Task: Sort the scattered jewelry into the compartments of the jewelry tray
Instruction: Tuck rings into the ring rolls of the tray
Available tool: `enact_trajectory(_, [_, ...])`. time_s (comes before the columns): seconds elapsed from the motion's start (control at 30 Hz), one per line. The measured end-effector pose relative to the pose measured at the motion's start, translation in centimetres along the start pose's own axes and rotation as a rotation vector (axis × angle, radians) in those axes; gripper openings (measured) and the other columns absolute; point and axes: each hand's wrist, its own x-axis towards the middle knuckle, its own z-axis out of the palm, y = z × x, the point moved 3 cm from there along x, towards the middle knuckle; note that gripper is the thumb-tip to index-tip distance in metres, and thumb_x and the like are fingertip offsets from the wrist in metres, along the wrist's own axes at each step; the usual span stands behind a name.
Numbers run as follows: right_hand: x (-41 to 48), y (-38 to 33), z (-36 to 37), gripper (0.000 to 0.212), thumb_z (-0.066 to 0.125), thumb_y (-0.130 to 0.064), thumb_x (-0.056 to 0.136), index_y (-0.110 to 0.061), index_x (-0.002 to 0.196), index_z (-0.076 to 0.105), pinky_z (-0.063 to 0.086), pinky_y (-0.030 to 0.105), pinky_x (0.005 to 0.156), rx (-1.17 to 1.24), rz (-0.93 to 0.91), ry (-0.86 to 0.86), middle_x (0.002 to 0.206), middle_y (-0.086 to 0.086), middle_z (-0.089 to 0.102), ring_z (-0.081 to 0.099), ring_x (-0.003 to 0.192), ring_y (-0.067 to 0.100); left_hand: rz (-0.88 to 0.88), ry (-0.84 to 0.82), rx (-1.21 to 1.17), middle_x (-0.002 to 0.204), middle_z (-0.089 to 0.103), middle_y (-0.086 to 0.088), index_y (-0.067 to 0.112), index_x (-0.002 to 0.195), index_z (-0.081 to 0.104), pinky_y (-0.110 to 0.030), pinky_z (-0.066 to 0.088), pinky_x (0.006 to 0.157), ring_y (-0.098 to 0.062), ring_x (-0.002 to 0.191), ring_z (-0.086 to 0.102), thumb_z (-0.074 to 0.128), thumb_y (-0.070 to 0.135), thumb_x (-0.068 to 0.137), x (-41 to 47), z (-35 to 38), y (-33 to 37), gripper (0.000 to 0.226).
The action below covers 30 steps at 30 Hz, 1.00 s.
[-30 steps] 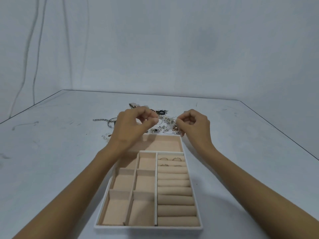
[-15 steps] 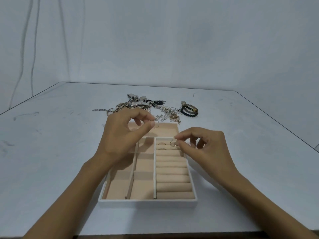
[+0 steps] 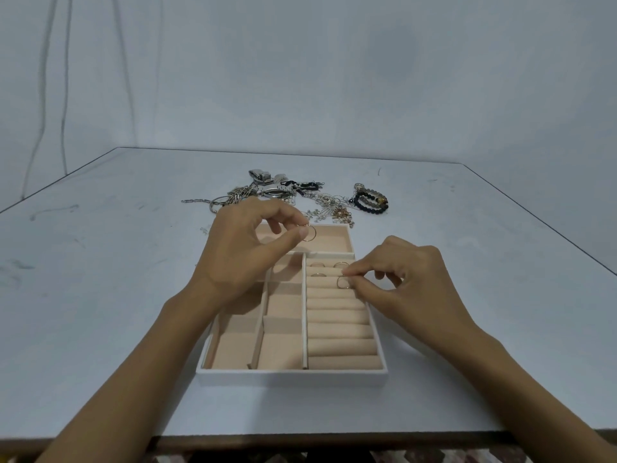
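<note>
Left grip point(image 3: 247, 248) pinches a thin ring point(image 3: 310, 233) over the far compartment of the jewelry tray point(image 3: 293, 377). Right grip point(image 3: 407, 282) pinches a second ring point(image 3: 343, 282), seemingly touching the ring rolls point(image 3: 337, 329) beneath. Jewelry heap point(image 3: 283, 192) lies beyond both grips.

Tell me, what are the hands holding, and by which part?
The left hand pinches one ring by its rim, over the tray. The right hand pinches a second ring by its rim, at the rolls.

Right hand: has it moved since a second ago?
Yes. The right hand came back from the far edge of the tray toward the person and now pinches a ring over the ring rolls.
</note>
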Motion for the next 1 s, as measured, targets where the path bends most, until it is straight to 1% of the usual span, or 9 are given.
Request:
enact_trajectory(0.1, [0.1, -0.1, 0.3, 0.006, 0.076, -0.015, 0.074, -0.02, 0.078, 0.078, 0.037, 0.01, 0.06, -0.079, -0.05, -0.023, 0.072, -0.021, 0.063, 0.053, 0.066, 0.003, 0.019, -0.015, 0.009, 0.079, 0.069, 0.014, 0.026, 0.08, 0.07, -0.007, 0.037, 0.073, -0.007, 0.075, 0.058, 0.075, 0.021, 0.079, 0.0, 0.1, 0.1, 0.007])
enact_trajectory(0.3, [0.0, -0.2, 0.4, 0.013, 0.065, -0.024, 0.082, -0.021, 0.08, 0.077, 0.05, 0.031, 0.056, -0.151, -0.097, -0.113, 0.077, -0.012, 0.069, 0.058, 0.072, 0.011, 0.02, -0.028, 0.005, 0.077, 0.068, 0.013, 0.023, 0.08, 0.072, -0.005, 0.036, 0.072, -0.006, 0.074, 0.057, 0.076, 0.018, 0.079, 0.0, 0.1, -0.1, 0.006])
enact_trajectory(0.53, [0.0, -0.5, 0.7, 0.013, 0.062, -0.014, 0.079, -0.019, 0.08, 0.075, 0.048, 0.032, 0.053, -0.21, -0.131, -0.188, 0.079, -0.008, 0.065, 0.058, 0.073, 0.014, 0.028, -0.155, -0.035, 0.074, 0.069, 0.012, 0.028, 0.079, 0.073, -0.013, 0.044, 0.071, -0.008, 0.071, 0.059, 0.077, 0.027, 0.075, -0.1, 0.5, -0.2, 0.006])
enact_trajectory(0.63, [0.2, -0.3, 0.9, 0.014, 0.063, -0.011, 0.076, -0.017, 0.078, 0.075, 0.038, 0.023, 0.055, -0.184, -0.124, -0.196, 0.077, -0.005, 0.065, 0.039, 0.069, 0.0, 0.021, -0.204, -0.055, 0.074, 0.069, 0.01, 0.024, 0.081, 0.075, -0.016, 0.048, 0.069, -0.01, 0.072, 0.06, 0.079, 0.023, 0.075, -0.2, 0.7, -0.2, 0.007])
enact_trajectory(0.7, [0.2, -0.2, 1.0, 0.014, 0.063, -0.011, 0.076, -0.017, 0.077, 0.076, 0.033, 0.019, 0.057, -0.18, -0.117, -0.2, 0.076, -0.005, 0.065, 0.033, 0.07, -0.003, 0.022, -0.237, -0.053, 0.076, 0.07, 0.009, 0.021, 0.081, 0.075, -0.014, 0.048, 0.068, -0.01, 0.073, 0.06, 0.079, 0.02, 0.076, -0.3, 0.7, -0.1, 0.007])
enact_trajectory(0.8, [0.1, 0.0, 0.9, 0.016, 0.061, -0.015, 0.079, -0.019, 0.081, 0.076, 0.033, 0.013, 0.059, -0.128, -0.061, -0.234, 0.079, -0.009, 0.064, 0.044, 0.068, 0.001, 0.047, -0.277, -0.031, 0.077, 0.071, 0.01, 0.022, 0.08, 0.076, -0.017, 0.049, 0.071, -0.011, 0.075, 0.062, 0.079, 0.027, 0.074, -0.3, 0.9, 0.0, 0.009])
enact_trajectory(0.9, [-0.4, 0.6, 0.1, 0.023, 0.053, -0.02, 0.087, -0.022, 0.096, 0.074, 0.045, 0.02, 0.065, -0.002, 0.079, -0.213, 0.092, -0.014, 0.063, 0.059, 0.082, 0.005, 0.069, -0.303, -0.003, 0.075, 0.071, 0.009, 0.024, 0.08, 0.076, -0.029, 0.05, 0.075, -0.013, 0.076, 0.064, 0.079, 0.033, 0.072, -0.3, 0.9, -0.1, 0.012])
enact_trajectory(0.97, [-1.1, 1.0, -0.4, 0.03, 0.044, -0.026, 0.093, -0.027, 0.113, 0.067, 0.049, 0.031, 0.081, -0.065, 0.153, -0.201, 0.11, -0.014, 0.06, 0.056, 0.102, 0.005, 0.088, -0.318, -0.002, 0.074, 0.071, 0.009, 0.025, 0.08, 0.076, -0.032, 0.051, 0.074, -0.014, 0.076, 0.064, 0.08, 0.033, 0.072, -0.3, 0.9, -0.1, 0.012])
enact_trajectory(1.0, [-1.6, 1.2, -0.5, 0.034, 0.039, -0.029, 0.096, -0.029, 0.123, 0.06, 0.046, 0.033, 0.093, -0.13, 0.193, -0.23, 0.122, -0.013, 0.056, 0.051, 0.114, 0.006, 0.099, -0.322, 0.001, 0.073, 0.071, 0.008, 0.026, 0.08, 0.076, -0.033, 0.051, 0.073, -0.014, 0.075, 0.064, 0.08, 0.034, 0.072, -0.3, 1.0, -0.1, 0.012])
